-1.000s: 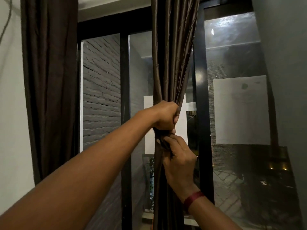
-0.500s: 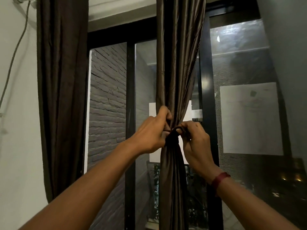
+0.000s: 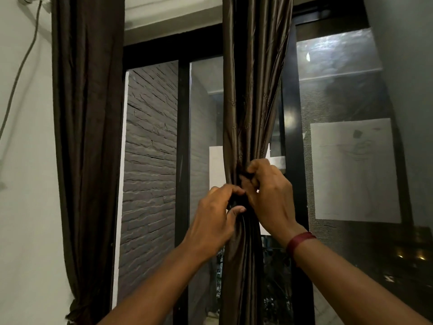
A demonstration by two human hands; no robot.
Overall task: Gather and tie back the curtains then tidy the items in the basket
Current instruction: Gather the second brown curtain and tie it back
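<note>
A shiny dark brown curtain (image 3: 250, 95) hangs bunched into a narrow column in front of the window. Its gathered waist is pinched at mid-height, where a dark tie band (image 3: 236, 202) wraps it, mostly hidden by fingers. My left hand (image 3: 215, 221) grips the bunch and the band from the left, thumb pressed against the fabric. My right hand (image 3: 269, 195), with a red wristband, holds the fabric and tie from the right, slightly higher. A second dark curtain (image 3: 86, 137) hangs gathered at the left wall. No basket is in view.
Behind the curtains is a black-framed glass window (image 3: 182, 148) with a grey brick wall outside and pale paper sheets (image 3: 353, 170) on the glass. A cable (image 3: 21, 66) runs down the white wall at the left. A grey wall closes the right side.
My left hand has dropped from above the pinch to below it, and my right hand has risen above it. The view has tilted up slightly.
</note>
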